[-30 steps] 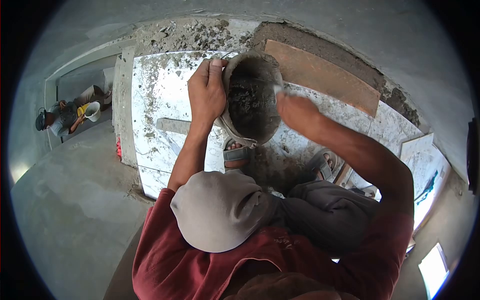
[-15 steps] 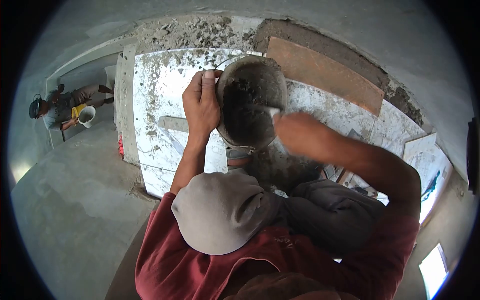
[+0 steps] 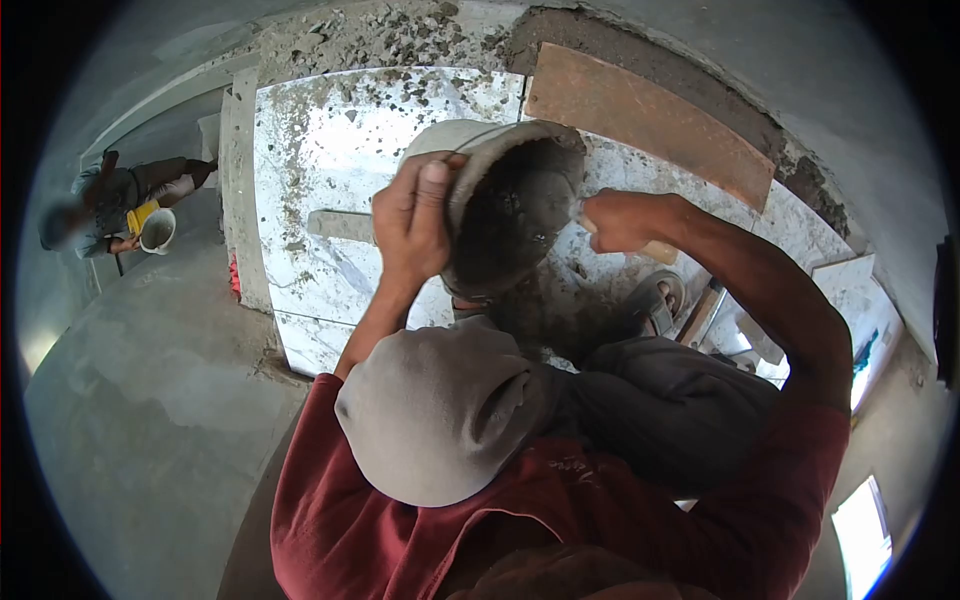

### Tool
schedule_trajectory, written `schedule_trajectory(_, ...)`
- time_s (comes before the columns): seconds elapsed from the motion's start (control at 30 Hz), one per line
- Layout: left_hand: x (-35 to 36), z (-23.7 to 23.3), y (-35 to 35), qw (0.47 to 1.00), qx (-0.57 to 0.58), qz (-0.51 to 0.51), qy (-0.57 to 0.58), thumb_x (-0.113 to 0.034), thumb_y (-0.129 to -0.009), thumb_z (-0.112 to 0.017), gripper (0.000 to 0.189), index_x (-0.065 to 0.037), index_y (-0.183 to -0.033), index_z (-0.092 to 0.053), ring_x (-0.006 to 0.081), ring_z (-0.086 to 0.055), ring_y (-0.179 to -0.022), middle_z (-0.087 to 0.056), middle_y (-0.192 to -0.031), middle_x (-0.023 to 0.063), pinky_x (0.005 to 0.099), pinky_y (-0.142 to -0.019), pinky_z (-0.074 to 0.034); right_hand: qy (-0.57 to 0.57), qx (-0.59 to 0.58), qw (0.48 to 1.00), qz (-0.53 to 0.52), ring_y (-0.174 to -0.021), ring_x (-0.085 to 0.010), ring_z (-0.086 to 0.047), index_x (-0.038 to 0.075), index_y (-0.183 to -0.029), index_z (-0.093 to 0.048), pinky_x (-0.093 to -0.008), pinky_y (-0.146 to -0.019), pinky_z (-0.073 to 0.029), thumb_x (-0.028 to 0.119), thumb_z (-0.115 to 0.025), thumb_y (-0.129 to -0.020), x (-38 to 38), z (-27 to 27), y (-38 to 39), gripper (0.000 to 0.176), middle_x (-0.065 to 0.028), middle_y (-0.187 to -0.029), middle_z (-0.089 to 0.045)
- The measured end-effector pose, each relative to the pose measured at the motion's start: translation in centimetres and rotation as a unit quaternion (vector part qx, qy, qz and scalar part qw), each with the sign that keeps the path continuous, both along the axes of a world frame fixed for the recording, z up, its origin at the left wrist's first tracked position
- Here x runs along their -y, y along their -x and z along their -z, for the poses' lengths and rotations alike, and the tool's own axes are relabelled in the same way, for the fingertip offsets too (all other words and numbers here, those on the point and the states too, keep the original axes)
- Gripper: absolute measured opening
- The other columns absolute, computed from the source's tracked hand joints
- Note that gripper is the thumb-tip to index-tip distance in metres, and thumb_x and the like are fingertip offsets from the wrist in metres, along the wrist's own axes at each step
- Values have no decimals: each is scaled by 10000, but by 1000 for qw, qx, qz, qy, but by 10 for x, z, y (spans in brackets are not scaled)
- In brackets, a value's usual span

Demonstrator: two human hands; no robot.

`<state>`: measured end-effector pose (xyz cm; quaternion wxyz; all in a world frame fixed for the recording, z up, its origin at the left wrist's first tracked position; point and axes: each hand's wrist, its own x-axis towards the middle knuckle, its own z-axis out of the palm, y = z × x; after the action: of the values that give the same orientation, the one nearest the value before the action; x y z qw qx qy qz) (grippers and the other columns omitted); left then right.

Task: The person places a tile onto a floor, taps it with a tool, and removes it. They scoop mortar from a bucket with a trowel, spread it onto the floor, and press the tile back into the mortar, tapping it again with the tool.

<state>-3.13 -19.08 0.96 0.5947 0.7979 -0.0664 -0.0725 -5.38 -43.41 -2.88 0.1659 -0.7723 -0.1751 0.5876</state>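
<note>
A mortar-caked bucket [image 3: 430, 140] is tilted in front of me, its mouth turned to the right. My left hand [image 3: 415, 215] is closed on the bucket's rim at the left, thumb on the outside. Dark grey residue coats the inner wall. At the mouth's right side, my right hand [image 3: 630, 220] grips a trowel by its wooden handle [image 3: 657, 252], the butt of which sticks out below the fist. The grey blade [image 3: 550, 205] reaches into the bucket, partly hard to tell from the mortar.
White marble-patterned tiles [image 3: 330, 115] smeared with mortar lie below. A brown board [image 3: 650, 125] rests at the back right, and a flat grey bar [image 3: 340, 225] lies left of the bucket. Rubble [image 3: 390, 45] lines the wall. At far left, a person [image 3: 125, 205] holds a pail [image 3: 157, 230].
The bucket has tipped further, its mouth swinging rightward. My right hand, blurred before, has turned and shows the wooden handle below it. The person at left has shifted slightly.
</note>
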Motion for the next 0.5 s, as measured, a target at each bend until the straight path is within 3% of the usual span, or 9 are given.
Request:
schedule_trajectory(0.07,-12,2,-3,999,-31,-16,28,-253,-965,-460,323,20,-966,-632,52,-435,-642,-526,-693,-21,201,-598,-354,-82,-53,989,114,-638,-281,-634,-66,-822,-620,-409,-599,-482,142,-547,-724,-7,2,9,242,-192,-673,-624)
schedule_trajectory(0.1,-17,3,-5,999,-32,-16,25,-253,-965,-460,323,20,-966,-632,52,-435,-642,-526,-693,-21,201,-598,-354,-85,-54,988,115,-638,-281,-634,-66,-822,-620,-409,-599,-482,142,-547,-724,-13,9,12,242,-192,-673,-624)
schedule_trajectory(0.17,-26,4,-8,1000,-19,-1,13,-234,-961,-463,312,28,-957,-632,107,-548,-741,-648,-799,58,241,-707,-437,-124,-84,983,107,-632,-266,-634,-58,-845,-595,-399,-582,-474,162,-554,-731,-26,25,17,251,-167,-641,-615)
schedule_trajectory(0.23,-32,4,-10,998,-57,-17,10,-238,-960,-465,310,22,-949,-635,80,-490,-692,-592,-737,13,220,-655,-399,-131,-99,981,107,-629,-267,-632,-61,-867,-577,-401,-582,-471,152,-558,-727,-32,30,23,255,-163,-660,-618)
schedule_trajectory(0.3,-32,5,-12,997,-59,-39,16,-246,-959,-469,311,15,-944,-636,56,-421,-648,-517,-687,-28,204,-606,-351,-230,30,965,123,-607,-270,-624,-61,-942,-551,-403,-588,-472,149,-561,-726,-35,37,31,302,-157,-663,-615)
schedule_trajectory(0.43,-27,4,-15,996,-53,-66,35,-249,-968,-459,314,10,-938,-634,41,-403,-638,-496,-678,-43,187,-592,-330,-241,11,957,159,-558,-256,-608,-60,-1034,-513,-393,-557,-473,146,-557,-731,-35,21,33,369,-151,-644,-600)
schedule_trajectory(0.5,-25,4,-17,995,-60,-73,38,-247,-969,-457,314,11,-933,-632,40,-406,-642,-503,-685,-40,186,-592,-331,-199,-108,952,207,-528,-225,-593,-52,-1109,-466,-365,-518,-470,139,-556,-735,-31,2,26,430,-142,-642,-588)
